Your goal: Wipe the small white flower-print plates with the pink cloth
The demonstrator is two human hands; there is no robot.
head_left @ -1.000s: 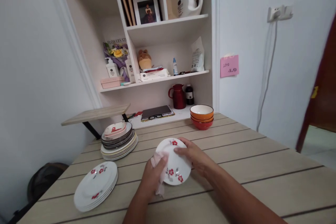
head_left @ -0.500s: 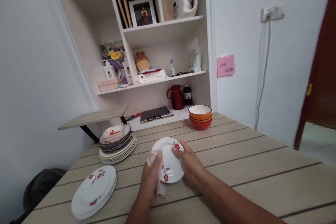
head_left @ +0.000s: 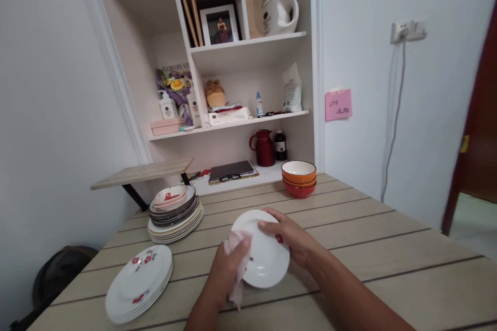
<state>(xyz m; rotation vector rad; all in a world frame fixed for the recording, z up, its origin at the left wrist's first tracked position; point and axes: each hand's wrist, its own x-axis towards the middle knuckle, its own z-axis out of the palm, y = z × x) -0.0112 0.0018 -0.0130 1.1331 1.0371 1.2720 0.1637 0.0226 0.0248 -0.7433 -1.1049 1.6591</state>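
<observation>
A small white plate (head_left: 264,264) with red flower marks is held above the table, tilted toward me. My right hand (head_left: 292,232) grips its upper right rim, thumb on the face and fingers behind. A thin pale pink cloth (head_left: 237,264) is in my left hand (head_left: 229,269), which pinches it against the plate's left edge. Its fingers behind the plate are hidden. Left of my hands lies a stack of white plates (head_left: 135,284) with the same kind of red flowers.
Behind that stack stand more stacked plates (head_left: 174,230) topped by pink dishes (head_left: 170,196). Stacked orange and red bowls (head_left: 298,180) sit at the table's back right. A raised wooden shelf (head_left: 142,173) overhangs the back left. A red jug (head_left: 265,149) stands in the wall shelving.
The plate has turned between my hands, so its flowers show in other places, now partly covered. Plate, cloth and both hands sit slightly lower and further right in view.
</observation>
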